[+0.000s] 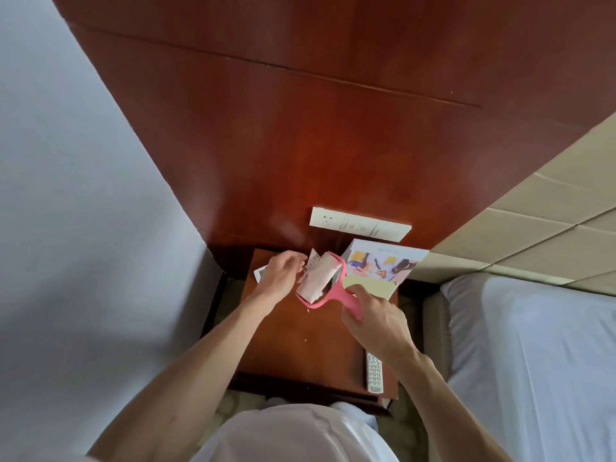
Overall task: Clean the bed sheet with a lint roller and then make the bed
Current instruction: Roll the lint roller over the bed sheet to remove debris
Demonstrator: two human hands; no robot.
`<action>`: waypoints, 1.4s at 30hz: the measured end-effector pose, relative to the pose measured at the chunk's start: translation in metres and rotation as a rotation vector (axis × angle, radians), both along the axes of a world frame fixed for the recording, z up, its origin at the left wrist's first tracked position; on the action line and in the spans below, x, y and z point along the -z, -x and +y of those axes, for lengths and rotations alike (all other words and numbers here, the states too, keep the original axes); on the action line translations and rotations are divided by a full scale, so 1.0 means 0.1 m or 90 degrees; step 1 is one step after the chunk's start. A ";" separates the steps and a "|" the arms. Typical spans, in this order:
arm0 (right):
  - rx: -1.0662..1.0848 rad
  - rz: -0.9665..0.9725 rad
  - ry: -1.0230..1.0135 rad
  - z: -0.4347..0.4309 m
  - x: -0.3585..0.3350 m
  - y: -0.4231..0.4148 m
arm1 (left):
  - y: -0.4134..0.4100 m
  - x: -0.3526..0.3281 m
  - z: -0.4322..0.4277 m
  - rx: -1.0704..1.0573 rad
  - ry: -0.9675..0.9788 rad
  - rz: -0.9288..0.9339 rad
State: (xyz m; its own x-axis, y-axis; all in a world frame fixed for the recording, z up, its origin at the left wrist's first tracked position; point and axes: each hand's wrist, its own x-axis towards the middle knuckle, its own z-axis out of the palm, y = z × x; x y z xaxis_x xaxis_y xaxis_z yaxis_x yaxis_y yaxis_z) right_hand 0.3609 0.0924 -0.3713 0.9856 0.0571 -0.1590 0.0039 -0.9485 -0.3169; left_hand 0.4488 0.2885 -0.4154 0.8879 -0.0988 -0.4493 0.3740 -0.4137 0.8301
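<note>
- Holding the lint roller over the far part of the bedside table, the right hand has its fingers curled round the pink handle.
- The left hand is at the roll's left side; its fingers pinch what looks like a loose paper sheet at the roll's far end, probably a used or cover layer being peeled.
- The roll's long axis runs near-left to far-right, and the handle leads off to the near right into the right hand.
- The bed sheet lies well to the right of both hands, so the right hand, which grips the handle, is the nearer one for swinging the roller across.
- A remote lies at the table's near right edge, and a booklet stands just beyond the roller.
</note>
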 end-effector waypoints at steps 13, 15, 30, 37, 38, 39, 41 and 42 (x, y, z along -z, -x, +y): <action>0.056 0.022 -0.007 0.03 0.04 0.31 | 0.22 0.07 -0.50 0.185 -0.005 0.006; 0.056 0.025 -0.003 -0.02 0.04 0.35 | 0.20 0.12 -0.50 0.220 -0.059 -0.004; 0.087 0.067 0.027 -0.15 0.18 0.39 | 0.21 0.40 -0.32 0.135 -0.044 0.018; 0.063 0.072 0.008 -0.06 0.26 0.38 | 0.26 0.28 -0.59 0.200 -0.001 0.018; 0.062 0.069 0.008 -0.06 0.27 0.38 | 0.27 0.29 -0.63 0.208 -0.012 0.001; 0.058 0.067 0.013 -0.07 0.26 0.38 | 0.28 0.32 -0.65 0.220 -0.026 -0.009; 0.051 0.064 0.030 -0.09 0.26 0.39 | 0.29 0.40 -0.67 0.229 -0.024 0.026; 0.053 0.061 0.034 -0.12 0.26 0.41 | 0.31 0.45 -0.67 0.226 -0.011 0.060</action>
